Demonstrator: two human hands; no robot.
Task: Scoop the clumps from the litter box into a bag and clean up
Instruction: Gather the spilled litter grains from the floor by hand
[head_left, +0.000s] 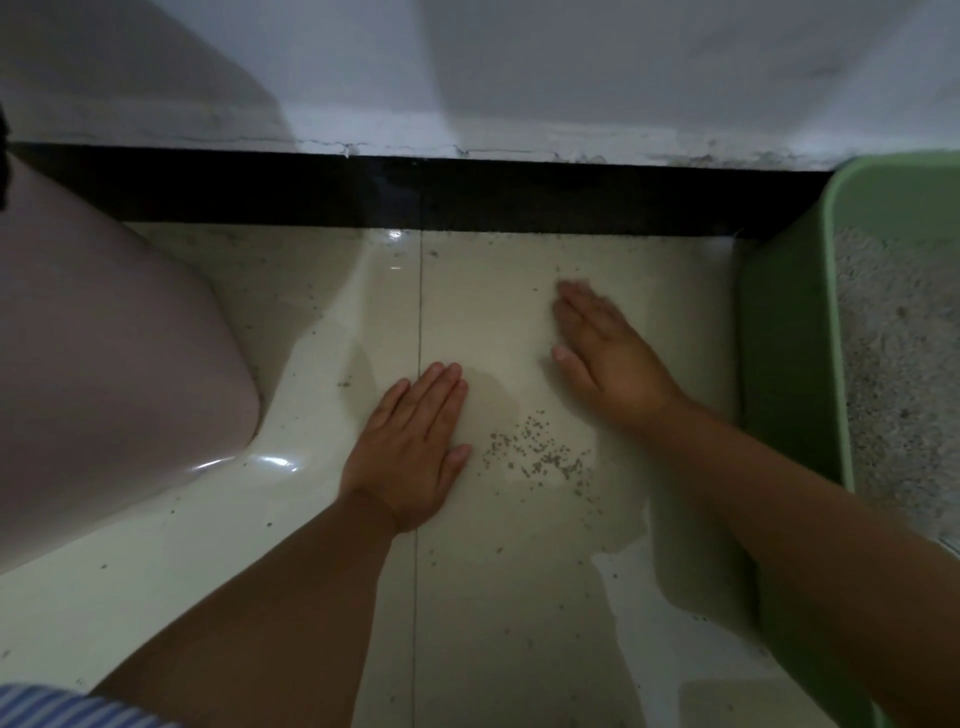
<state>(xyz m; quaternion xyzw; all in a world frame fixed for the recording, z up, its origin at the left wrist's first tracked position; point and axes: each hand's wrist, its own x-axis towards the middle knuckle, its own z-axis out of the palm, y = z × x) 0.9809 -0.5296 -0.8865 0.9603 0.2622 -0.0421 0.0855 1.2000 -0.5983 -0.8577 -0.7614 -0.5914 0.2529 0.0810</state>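
Litter (540, 452) lies scattered on the floor (322, 545) tiles between both hands; left hand (408, 447) rests flat, fingers straight and together; right hand (605, 356) flat too, blurred; green box (789, 364) at the right edge, holding grey litter.

Glossy smooth floor tiles (322, 519), matt green plastic litter box (779, 364), gritty grey litter (893, 374).

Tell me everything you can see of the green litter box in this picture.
The green litter box stands on the pale tiled floor at the right edge of the view, its far end close to the black baseboard. It looks like smooth plastic, with a lighter rounded rim and tall walls. Grey-white granular litter fills it. Only part shows. No hand touches it.
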